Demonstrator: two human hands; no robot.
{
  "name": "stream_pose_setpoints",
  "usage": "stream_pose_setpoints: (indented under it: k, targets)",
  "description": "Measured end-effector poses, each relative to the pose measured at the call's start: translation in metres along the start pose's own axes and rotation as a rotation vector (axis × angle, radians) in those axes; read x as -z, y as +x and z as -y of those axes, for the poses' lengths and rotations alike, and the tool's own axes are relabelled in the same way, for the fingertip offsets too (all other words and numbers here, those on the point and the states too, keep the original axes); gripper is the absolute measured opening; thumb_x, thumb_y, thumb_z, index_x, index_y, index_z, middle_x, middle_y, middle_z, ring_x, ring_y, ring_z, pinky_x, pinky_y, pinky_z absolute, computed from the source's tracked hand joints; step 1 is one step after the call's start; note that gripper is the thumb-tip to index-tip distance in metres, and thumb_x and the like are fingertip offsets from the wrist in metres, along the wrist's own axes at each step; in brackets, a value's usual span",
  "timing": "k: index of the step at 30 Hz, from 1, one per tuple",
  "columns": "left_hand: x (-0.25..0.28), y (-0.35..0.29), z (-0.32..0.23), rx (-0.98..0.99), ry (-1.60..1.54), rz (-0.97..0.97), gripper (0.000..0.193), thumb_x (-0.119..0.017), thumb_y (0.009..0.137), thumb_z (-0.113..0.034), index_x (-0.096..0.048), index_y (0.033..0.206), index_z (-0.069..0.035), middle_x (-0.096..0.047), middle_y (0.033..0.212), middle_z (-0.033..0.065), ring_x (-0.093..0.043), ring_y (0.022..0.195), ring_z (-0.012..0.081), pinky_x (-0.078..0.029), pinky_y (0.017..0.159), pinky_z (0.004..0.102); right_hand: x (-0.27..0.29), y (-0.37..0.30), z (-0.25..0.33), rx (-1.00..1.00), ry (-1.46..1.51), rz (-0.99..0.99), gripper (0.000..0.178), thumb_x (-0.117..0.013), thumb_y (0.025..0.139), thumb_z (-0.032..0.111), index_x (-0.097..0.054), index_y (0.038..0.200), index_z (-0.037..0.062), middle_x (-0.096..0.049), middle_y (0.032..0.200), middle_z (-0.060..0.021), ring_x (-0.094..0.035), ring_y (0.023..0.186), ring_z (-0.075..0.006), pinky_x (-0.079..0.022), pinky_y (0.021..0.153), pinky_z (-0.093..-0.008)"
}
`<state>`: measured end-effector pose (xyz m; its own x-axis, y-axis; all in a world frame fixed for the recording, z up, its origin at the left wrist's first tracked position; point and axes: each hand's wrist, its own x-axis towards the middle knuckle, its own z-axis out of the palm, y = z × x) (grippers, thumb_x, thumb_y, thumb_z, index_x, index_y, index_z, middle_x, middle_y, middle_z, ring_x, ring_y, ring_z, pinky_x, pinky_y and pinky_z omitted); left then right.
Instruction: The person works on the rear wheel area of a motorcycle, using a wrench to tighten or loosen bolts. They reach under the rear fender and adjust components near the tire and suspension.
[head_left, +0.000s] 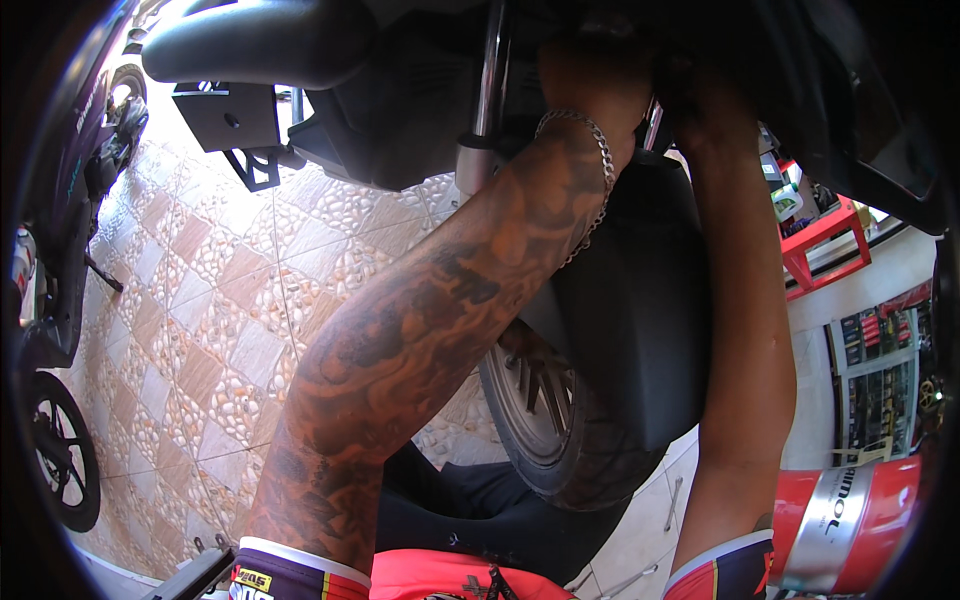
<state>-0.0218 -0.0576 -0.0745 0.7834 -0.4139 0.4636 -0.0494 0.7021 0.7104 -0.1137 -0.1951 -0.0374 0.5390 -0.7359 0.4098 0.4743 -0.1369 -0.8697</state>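
Both my arms reach up into the dark underside of a motorcycle, over its wheel [535, 400] and black fender [635, 320]. My left hand [592, 75], below which a chain bracelet [606, 160] circles the wrist, is up in the shadow beside a chrome tube [491, 75]. On the other side of the fender top, my right hand [708, 105] is raised close to the left one. Shadow hides the fingers of both hands, and whatever they touch cannot be made out. The wheel stands between my legs, its tire near my dark trousers [470, 500].
Another motorcycle [65, 230] stands at the far left. Wrenches [673, 503] lie on the floor at the lower right, near a red and silver drum [900, 510]. Farther back are a red metal stand [830, 245] and stocked shelves [875, 350]. A dark rounded part [250, 45] juts out at upper left.
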Motion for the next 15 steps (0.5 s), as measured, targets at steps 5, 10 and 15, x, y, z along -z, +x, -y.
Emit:
stream_pose_setpoints:
  k: [5,10,15]
  targets:
    - [0.0011,0.0007,0.0015,0.011,-0.027,-0.016,0.015,-0.068,0.088,-0.017,-0.071,0.080,-0.004,-0.073,0.081,0.0108,-0.073,0.076,0.0231,-0.056,0.066,0.0358,-0.0038,0.0015,0.0004,0.015,0.007,0.011,0.034,-0.052,0.104,0.011,-0.058,0.135,-0.0004,-0.065,0.125,-0.0118,-0.062,0.112,-0.0171,-0.053,0.091,-0.0270]
    - [0.0015,0.0029,0.0018,-0.052,0.186,-0.025,0.016,-0.067,0.088,-0.016,-0.070,0.080,-0.004,-0.073,0.081,0.0104,-0.073,0.077,0.0224,-0.056,0.067,0.0353,-0.0063,-0.0009,0.0004,0.021,0.014,0.017,0.034,-0.052,0.104,0.011,-0.058,0.135,-0.0003,-0.065,0.125,-0.0118,-0.062,0.112,-0.0173,-0.053,0.092,-0.0273]
    - [-0.0066,0.0049,0.0042,-0.347,0.778,-0.020,0.017,-0.059,0.091,-0.013,-0.072,0.083,-0.004,-0.073,0.084,0.0085,-0.074,0.080,0.0216,-0.056,0.070,0.0348,-0.0084,-0.0025,0.0007,0.028,0.020,0.023,0.034,-0.052,0.104,0.012,-0.058,0.135,-0.0002,-0.065,0.125,-0.0118,-0.062,0.112,-0.0175,-0.053,0.092,-0.0277]
